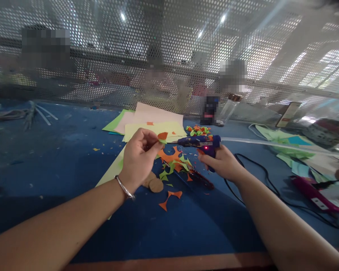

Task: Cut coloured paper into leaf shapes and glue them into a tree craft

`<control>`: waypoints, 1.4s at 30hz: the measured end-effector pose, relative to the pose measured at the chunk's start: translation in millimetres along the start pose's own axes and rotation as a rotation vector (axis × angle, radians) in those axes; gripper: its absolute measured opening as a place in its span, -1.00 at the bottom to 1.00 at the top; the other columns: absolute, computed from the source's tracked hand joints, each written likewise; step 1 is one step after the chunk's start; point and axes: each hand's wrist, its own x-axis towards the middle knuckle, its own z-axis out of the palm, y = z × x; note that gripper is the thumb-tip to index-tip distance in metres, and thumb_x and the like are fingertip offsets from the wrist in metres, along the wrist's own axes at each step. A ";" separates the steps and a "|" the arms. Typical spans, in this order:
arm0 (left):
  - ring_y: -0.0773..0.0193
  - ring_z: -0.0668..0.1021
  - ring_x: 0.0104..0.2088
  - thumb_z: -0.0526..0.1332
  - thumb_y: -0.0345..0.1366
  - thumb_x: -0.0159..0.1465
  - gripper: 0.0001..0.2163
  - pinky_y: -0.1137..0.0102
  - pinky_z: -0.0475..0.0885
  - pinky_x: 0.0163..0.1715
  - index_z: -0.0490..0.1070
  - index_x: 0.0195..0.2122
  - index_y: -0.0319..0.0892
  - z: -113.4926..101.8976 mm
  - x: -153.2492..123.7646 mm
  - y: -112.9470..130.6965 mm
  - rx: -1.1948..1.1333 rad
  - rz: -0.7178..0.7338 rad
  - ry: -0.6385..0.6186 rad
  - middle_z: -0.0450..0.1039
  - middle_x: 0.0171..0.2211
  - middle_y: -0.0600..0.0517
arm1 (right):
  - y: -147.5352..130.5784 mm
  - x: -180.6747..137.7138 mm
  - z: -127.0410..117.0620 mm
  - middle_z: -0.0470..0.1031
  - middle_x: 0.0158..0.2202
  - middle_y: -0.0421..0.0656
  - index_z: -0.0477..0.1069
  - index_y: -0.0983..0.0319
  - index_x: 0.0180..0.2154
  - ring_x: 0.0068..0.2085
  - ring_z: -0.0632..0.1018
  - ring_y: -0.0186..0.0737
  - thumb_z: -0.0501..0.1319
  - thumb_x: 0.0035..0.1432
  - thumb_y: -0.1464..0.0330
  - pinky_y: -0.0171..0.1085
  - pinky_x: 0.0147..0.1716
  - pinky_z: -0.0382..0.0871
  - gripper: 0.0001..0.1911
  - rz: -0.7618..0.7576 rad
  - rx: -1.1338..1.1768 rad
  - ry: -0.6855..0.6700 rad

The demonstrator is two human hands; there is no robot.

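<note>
Honestly can't read any text here. There's a small pale label (206, 143) on the side of the glue gun (190, 141), but it's too tiny to make out.

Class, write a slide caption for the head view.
Left hand pinches orange and green paper near the tip of a glue gun in the right hand, paper scraps on the table.

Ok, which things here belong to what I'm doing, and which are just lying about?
Probably in use:
glue gun, in your right grip
clear glue stick, in the gun
orange-and-green paper piece, in your left grip

Apparently just lying about:
clear bottle
orange offcuts
</note>
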 end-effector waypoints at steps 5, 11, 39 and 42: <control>0.35 0.54 -0.40 0.40 -0.43 0.12 -0.72 0.44 0.41 -0.36 0.39 -0.18 -0.12 2.7 -1.6 8.3 -0.152 -0.167 -0.002 0.48 -0.47 0.14 | 6.0 9.2 -0.3 0.41 -0.70 -0.14 0.33 0.24 -0.67 -0.65 0.34 -0.39 0.28 0.13 0.16 -0.37 -0.62 0.22 -0.56 0.264 0.088 -0.071; 0.35 0.55 -0.38 0.44 -0.40 0.08 -0.74 0.44 0.40 -0.35 0.43 -0.24 -0.15 3.8 -3.3 9.3 -0.245 -0.347 -0.074 0.50 -0.45 0.12 | 21.4 18.1 3.1 0.42 -0.65 -0.18 0.39 0.25 -0.49 -0.64 0.47 -0.31 0.23 0.18 0.21 -0.38 -0.73 0.19 -0.71 0.444 0.136 -0.081; 0.32 0.55 -0.42 0.37 -0.38 0.07 -0.83 0.40 0.42 -0.35 0.45 -0.31 -0.14 7.4 -12.7 -3.5 -0.075 -0.373 -0.358 0.56 -0.41 0.06 | -24.3 -17.2 37.3 0.51 -0.21 -0.13 0.47 0.23 -0.08 -0.50 0.46 -0.41 0.28 0.25 0.27 -0.33 -0.43 0.39 -0.76 -0.408 -0.228 0.151; 0.30 0.55 -0.40 0.37 -0.38 0.07 -0.83 0.36 0.43 -0.31 0.45 -0.31 -0.13 8.2 -13.3 -4.7 -0.071 -0.356 -0.361 0.56 -0.40 0.05 | -23.3 -16.8 38.8 0.50 -0.20 -0.13 0.48 0.23 -0.08 -0.50 0.48 -0.41 0.28 0.26 0.28 -0.33 -0.44 0.37 -0.77 -0.427 -0.225 0.109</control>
